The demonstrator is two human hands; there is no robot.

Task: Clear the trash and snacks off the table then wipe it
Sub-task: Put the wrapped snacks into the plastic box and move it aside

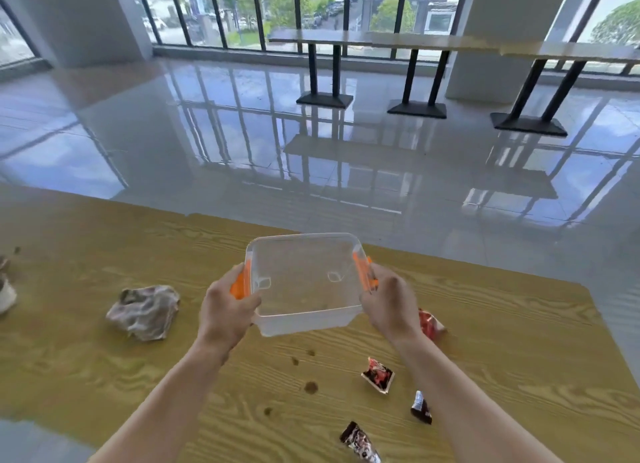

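I hold a clear plastic container point(304, 282) with orange side clips above the wooden table point(519, 341). My left hand point(227, 310) grips its left clip and my right hand point(391, 303) grips its right side. The container looks empty. A crumpled grey-pink cloth point(143, 312) lies on the table to the left. Several snack wrappers lie to the right: a red one point(429, 324) partly behind my right wrist, a red-black one point(378, 375), and two dark ones point(421, 408) point(360, 443). Brown stain spots point(310, 387) mark the table between my arms.
Pale crumpled objects point(7, 294) lie at the table's far left edge. Beyond the table's far edge is a glossy tiled floor point(242, 133). Long bar tables on black pedestal legs point(417, 109) stand by the windows.
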